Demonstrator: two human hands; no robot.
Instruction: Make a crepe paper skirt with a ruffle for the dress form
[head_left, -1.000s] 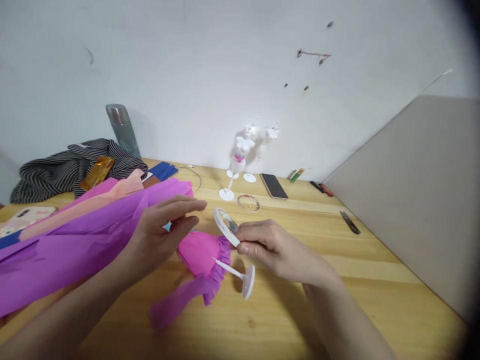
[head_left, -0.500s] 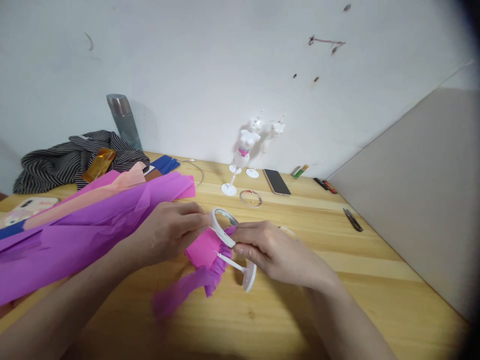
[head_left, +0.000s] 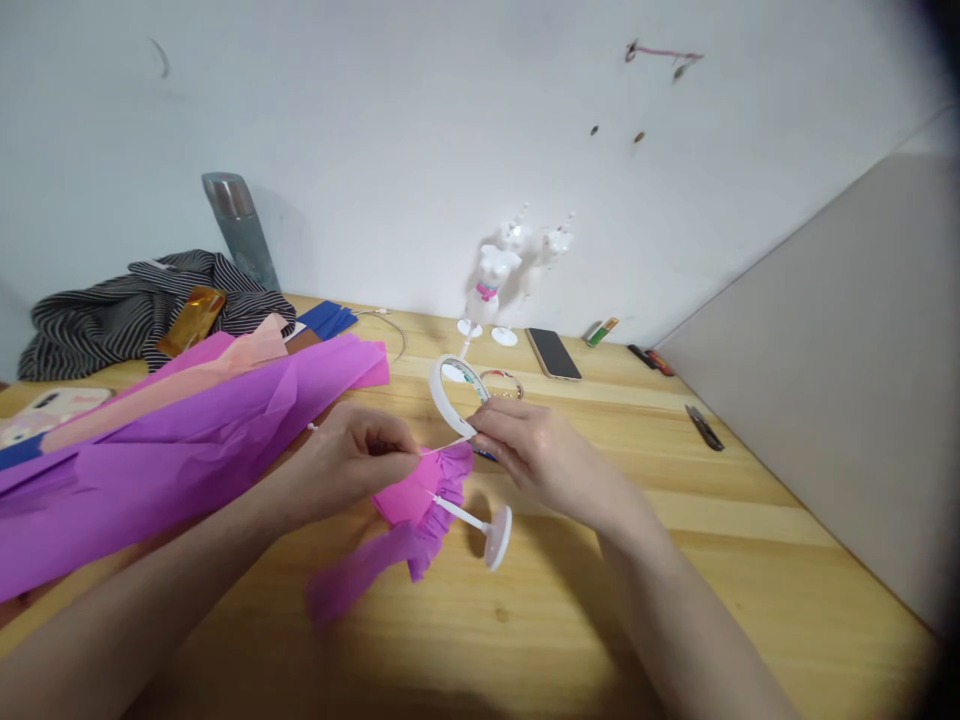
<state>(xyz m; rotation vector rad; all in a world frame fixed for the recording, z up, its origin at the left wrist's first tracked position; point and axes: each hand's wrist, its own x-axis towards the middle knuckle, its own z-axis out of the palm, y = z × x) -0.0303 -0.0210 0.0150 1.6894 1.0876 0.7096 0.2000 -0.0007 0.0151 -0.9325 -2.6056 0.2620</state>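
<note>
Gripping one tape roll [head_left: 442,400], the right hand [head_left: 544,450] faces the left hand [head_left: 360,455], pinched on one strip [head_left: 448,445]; three mannequins [head_left: 495,270] stand behind.

tape roll [head_left: 444,404]: white | skirt [head_left: 401,495]: pink | ruffle [head_left: 453,476]: purple | cloth [head_left: 82,322]: black-white striped

That's three upright white plastic dress forms [head_left: 498,266], one round white tape roll [head_left: 441,402], one ruffled pink-and-purple skirt [head_left: 400,494], one silver-capped grey bottle [head_left: 246,236]!

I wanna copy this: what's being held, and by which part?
Right grip: white tape roll, by its lower rim. Left grip: tape strip, by its far end.
</note>
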